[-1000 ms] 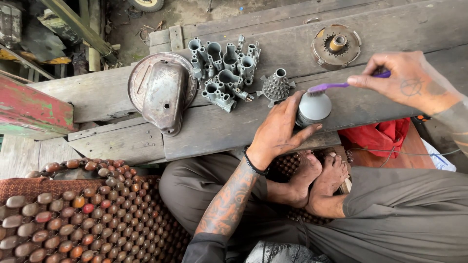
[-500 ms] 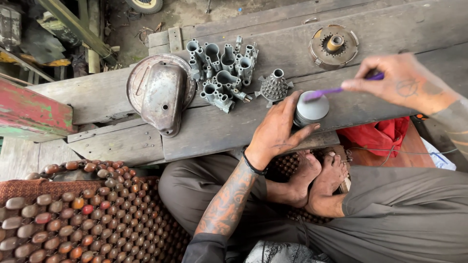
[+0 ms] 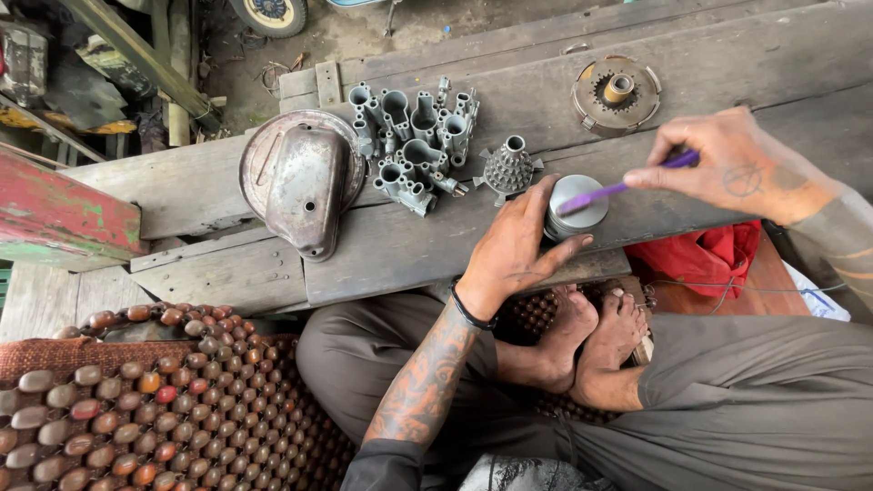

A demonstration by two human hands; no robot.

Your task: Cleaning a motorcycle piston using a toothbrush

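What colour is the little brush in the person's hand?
Purple. The brush, held by the right hand, shows best in the head view.

Tattooed forearms, black wristband [image 3: 475, 317] on the left, grey trousers [image 3: 727, 400], bare feet [image 3: 591, 336].

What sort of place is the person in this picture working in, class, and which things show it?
Probably an informal engine repair workshop: a metal engine cover, a cluster of metal carburettor-like parts and a clutch-like disc lie on a rough plank bench, while the left hand steadies a piston.
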